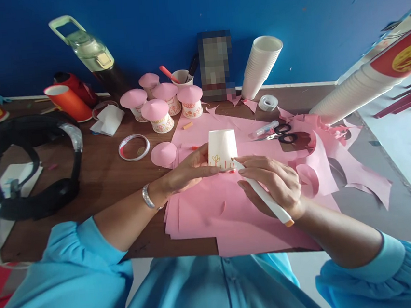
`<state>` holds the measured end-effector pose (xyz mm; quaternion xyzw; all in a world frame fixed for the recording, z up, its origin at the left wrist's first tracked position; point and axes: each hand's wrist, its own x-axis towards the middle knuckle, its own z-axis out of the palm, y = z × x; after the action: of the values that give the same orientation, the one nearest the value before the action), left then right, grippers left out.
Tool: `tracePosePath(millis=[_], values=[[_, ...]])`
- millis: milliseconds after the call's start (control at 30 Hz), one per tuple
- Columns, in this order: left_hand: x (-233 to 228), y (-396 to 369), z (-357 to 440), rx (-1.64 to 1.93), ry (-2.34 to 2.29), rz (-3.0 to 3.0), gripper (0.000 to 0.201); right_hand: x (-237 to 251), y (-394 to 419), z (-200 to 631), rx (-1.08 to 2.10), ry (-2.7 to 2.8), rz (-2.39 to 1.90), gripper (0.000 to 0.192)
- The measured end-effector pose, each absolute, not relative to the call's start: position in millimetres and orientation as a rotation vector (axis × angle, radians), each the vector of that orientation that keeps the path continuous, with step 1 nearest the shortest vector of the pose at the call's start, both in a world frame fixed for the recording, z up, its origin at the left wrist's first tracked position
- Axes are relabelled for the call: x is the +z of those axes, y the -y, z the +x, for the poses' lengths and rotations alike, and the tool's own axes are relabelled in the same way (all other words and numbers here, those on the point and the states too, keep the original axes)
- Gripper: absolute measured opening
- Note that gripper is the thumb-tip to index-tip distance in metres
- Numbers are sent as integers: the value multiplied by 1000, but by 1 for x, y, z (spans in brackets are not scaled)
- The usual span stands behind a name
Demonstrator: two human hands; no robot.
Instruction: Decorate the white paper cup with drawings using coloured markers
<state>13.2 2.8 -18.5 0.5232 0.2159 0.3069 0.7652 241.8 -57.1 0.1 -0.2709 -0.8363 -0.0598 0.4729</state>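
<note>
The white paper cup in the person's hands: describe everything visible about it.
The white paper cup stands upside down, narrow base up and wide mouth down, on the pink paper sheets. It looks like plain thin paper. Small orange-red and yellow drawings, like little plants or mushrooms, run along its lower edge. The left hand steadies it from the side with fingers at the lower wall. The right hand holds a white marker whose tip meets the cup's lower right edge.

Behind the upside-down cup stand five pink-topped cups in a tight bunch, blocking the way back. Scissors and a glue tube lie just to the right. A tape ring lies to the left. The pink paper in front is flat and open.
</note>
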Motion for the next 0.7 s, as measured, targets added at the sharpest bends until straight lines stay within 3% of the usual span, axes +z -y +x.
tracePosePath(millis=[700], values=[[-15, -2, 13, 553, -552, 1265, 53, 2, 62, 238, -151, 2111, -637, 24]])
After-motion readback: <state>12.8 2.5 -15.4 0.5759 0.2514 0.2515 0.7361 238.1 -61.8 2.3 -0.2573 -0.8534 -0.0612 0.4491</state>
